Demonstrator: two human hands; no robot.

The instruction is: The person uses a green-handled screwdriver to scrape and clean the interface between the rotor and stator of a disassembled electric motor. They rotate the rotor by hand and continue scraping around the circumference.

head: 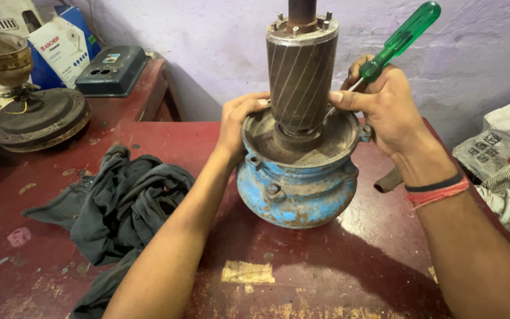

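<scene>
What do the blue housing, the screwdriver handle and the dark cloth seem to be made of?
Blue housing: probably cast metal, painted blue; the paint is chipped and rust-brown patches show.
Screwdriver handle: likely hard plastic, clear green and glossy; light passes through it.
Dark cloth: soft woven fabric, dull grey, lying in loose folds on the red table.

I'm in a repair workshop: my worn red bench (326,277) holds a greasy rag (125,207), with dismantled fan parts (36,118) at upper left.
</scene>
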